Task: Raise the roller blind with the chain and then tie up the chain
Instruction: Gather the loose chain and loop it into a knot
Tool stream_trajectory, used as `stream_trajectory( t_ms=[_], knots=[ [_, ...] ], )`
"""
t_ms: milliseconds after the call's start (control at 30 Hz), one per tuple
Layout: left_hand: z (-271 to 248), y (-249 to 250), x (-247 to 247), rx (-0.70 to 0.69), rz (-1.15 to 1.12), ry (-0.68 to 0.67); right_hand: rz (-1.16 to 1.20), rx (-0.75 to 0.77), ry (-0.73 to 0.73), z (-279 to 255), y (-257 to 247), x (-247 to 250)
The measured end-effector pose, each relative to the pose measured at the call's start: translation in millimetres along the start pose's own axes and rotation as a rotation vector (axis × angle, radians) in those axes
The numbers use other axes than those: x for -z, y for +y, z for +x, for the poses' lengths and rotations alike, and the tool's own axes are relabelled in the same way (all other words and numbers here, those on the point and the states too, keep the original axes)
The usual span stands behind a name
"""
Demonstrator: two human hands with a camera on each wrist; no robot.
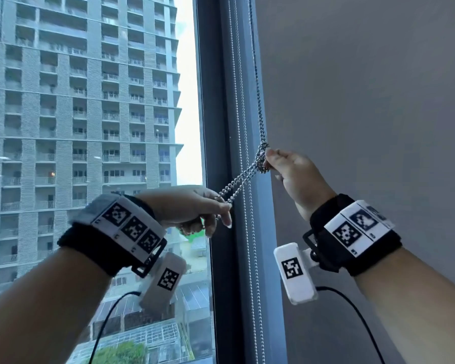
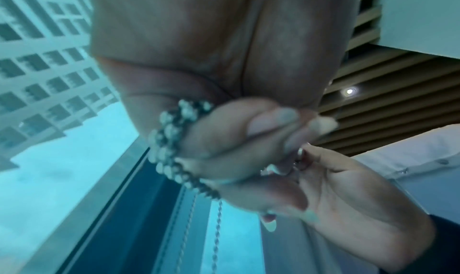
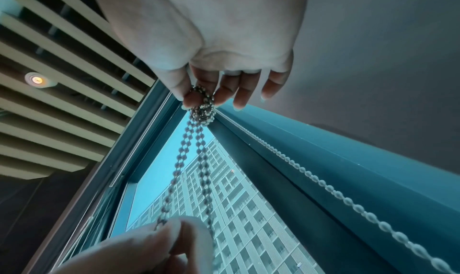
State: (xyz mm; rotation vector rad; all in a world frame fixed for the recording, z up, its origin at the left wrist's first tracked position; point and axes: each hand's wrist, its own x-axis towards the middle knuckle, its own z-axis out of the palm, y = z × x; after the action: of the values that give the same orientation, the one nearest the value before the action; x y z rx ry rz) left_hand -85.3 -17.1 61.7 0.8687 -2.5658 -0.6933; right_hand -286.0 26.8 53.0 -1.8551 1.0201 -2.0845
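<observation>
A metal bead chain (image 1: 258,95) hangs down the dark window frame (image 1: 216,127) and bunches into a knot (image 1: 262,158). My right hand (image 1: 290,170) pinches that knot between thumb and fingers; the right wrist view shows the knot (image 3: 202,109) at the fingertips. Two strands (image 1: 237,183) run down-left from the knot to my left hand (image 1: 202,208), which grips them with curled fingers. In the left wrist view the chain (image 2: 169,144) wraps over those curled fingers. The roller blind itself is out of sight.
A second, white bead chain (image 1: 244,206) hangs straight down the frame behind my hands. A grey wall (image 1: 365,101) fills the right side. Glass with a tall apartment block (image 1: 76,101) outside fills the left. Cables trail from both wrist cameras.
</observation>
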Motion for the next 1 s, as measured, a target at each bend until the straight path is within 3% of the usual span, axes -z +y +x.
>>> stream_trajectory(
  t_ms=[233,367,400,567,733,833,933,1000],
  knots=[
    [-16,5,35,0.004,0.286,0.235,-0.077,0.142,0.041,3,-12,-3],
    [-14,3,38,-0.217,0.437,0.566,-0.026,0.133,0.031,5,-15,-1],
    [-14,2,39,-0.237,0.433,0.564,-0.015,0.139,0.015,5,-14,0],
    [-14,-7,39,-0.149,0.325,0.286,-0.003,0.239,0.056,10,-9,-1],
    [-11,-7,29,-0.090,0.480,0.177,-0.151,0.320,0.112,17,-6,-1],
    [-8,-6,17,-0.118,0.535,0.171,-0.140,0.326,0.142,18,-3,-1],
    [-6,0,3,-0.271,0.347,0.290,-0.127,0.314,0.110,13,3,0],
    [-5,3,-3,-0.363,0.351,0.311,-0.113,0.302,0.102,8,8,-1]
  ],
)
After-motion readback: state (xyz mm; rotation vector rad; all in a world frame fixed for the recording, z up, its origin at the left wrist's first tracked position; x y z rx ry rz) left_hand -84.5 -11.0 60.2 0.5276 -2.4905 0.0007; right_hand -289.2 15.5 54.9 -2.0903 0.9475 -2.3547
